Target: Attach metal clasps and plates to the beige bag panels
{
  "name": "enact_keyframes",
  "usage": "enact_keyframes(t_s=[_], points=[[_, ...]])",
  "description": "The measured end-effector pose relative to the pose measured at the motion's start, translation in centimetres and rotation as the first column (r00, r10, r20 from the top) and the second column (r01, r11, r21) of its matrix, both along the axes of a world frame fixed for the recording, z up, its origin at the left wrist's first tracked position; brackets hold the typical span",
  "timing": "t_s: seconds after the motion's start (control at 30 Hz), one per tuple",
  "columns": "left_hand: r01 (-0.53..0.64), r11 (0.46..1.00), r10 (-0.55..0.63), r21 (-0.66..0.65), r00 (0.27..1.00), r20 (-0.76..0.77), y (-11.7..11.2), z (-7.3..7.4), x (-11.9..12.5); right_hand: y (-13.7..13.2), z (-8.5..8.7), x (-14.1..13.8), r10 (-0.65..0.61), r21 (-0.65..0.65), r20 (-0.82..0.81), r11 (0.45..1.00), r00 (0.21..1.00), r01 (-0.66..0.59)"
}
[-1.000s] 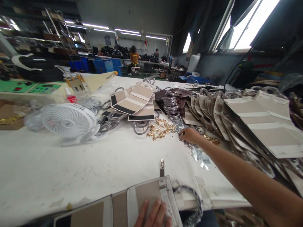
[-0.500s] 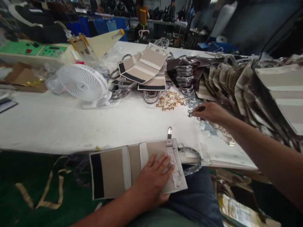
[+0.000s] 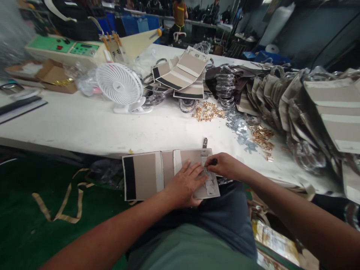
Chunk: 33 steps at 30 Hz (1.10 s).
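Note:
A beige and black folded bag panel (image 3: pixel 146 174) lies across my lap at the table's near edge. My left hand (image 3: pixel 185 183) rests flat on its right half, fingers spread. My right hand (image 3: pixel 225 166) is pinched on a small part I cannot make out, pressed against the panel's white strip (image 3: pixel 209 183) next to the left fingertips. A small metal clasp (image 3: pixel 205 142) sticks out past the panel's top edge. Piles of gold fittings (image 3: pixel 208 111) and silver pieces (image 3: pixel 239 127) lie on the white table (image 3: pixel 84 127) beyond.
A white desk fan (image 3: pixel 119 84) stands at the left middle. Stacks of bag panels (image 3: pixel 182 73) and rows of wrapped bags (image 3: pixel 309 108) fill the back and right. A green-panelled machine (image 3: pixel 62 47) and a cardboard box (image 3: pixel 47 75) sit far left. A person stands far back.
My right hand has come back from the silver pieces on the table to the panel on my lap. The view has tilted further down and to the left.

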State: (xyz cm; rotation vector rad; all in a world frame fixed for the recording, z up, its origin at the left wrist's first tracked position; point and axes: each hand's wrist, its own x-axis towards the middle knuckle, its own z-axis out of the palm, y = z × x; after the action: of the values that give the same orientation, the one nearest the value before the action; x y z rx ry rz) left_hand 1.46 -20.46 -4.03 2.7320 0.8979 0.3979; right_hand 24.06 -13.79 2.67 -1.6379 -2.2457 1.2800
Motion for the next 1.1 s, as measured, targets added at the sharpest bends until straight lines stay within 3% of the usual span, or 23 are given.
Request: enact_keyframes(t_s=[0.23, 0.63, 0.73, 0.8, 0.83, 0.87, 0.97, 1.03, 1.1], points=[[0.013, 0.999, -0.013, 0.051, 1.0, -0.01, -0.1, 0.1, -0.1, 0.1, 0.0, -0.5, 0.071, 0.113, 0.132, 0.99, 0.989, -0.086], [-0.013, 0.999, 0.018, 0.039, 0.992, -0.122, -0.1, 1.3, 0.6, -0.8, -0.8, -0.8, -0.002, 0.269, 0.373, 0.957, 0.928, -0.106], [-0.001, 0.999, 0.006, 0.036, 0.989, -0.149, 0.0, 1.6, 0.7, -1.0, 0.2, -0.2, -0.035, 0.28, 0.207, 0.96, 0.978, -0.025], [0.008, 0.999, -0.002, 0.034, 0.986, -0.169, 0.0, 1.7, 0.7, -1.1, 1.4, 0.3, -0.157, 0.261, -0.066, 0.95, 0.985, 0.169], [0.01, 0.999, -0.004, 0.034, 0.984, -0.178, 0.1, 1.8, 0.7, -1.2, 2.0, 0.4, -0.241, 0.227, -0.242, 0.928, 0.94, 0.296], [0.01, 0.999, -0.004, 0.034, 0.983, -0.186, 0.1, 1.8, 0.8, -1.3, 2.5, 0.4, -0.319, 0.169, -0.428, 0.891, 0.846, 0.421], [0.015, 0.999, -0.007, 0.035, 0.978, -0.209, 0.2, 1.9, 0.9, -1.3, 2.8, -0.1, -0.414, -0.11, -0.833, 0.774, 0.367, 0.624], [0.017, 0.999, -0.009, 0.037, 0.976, -0.22, 0.3, 1.9, 0.9, -1.1, 1.7, -0.7, -0.425, -0.276, -0.899, 0.731, 0.101, 0.624], [0.017, 0.999, -0.009, 0.037, 0.975, -0.222, 0.4, 1.9, 1.0, -0.7, 0.0, -0.9, -0.459, -0.389, -0.887, 0.684, -0.05, 0.617]])
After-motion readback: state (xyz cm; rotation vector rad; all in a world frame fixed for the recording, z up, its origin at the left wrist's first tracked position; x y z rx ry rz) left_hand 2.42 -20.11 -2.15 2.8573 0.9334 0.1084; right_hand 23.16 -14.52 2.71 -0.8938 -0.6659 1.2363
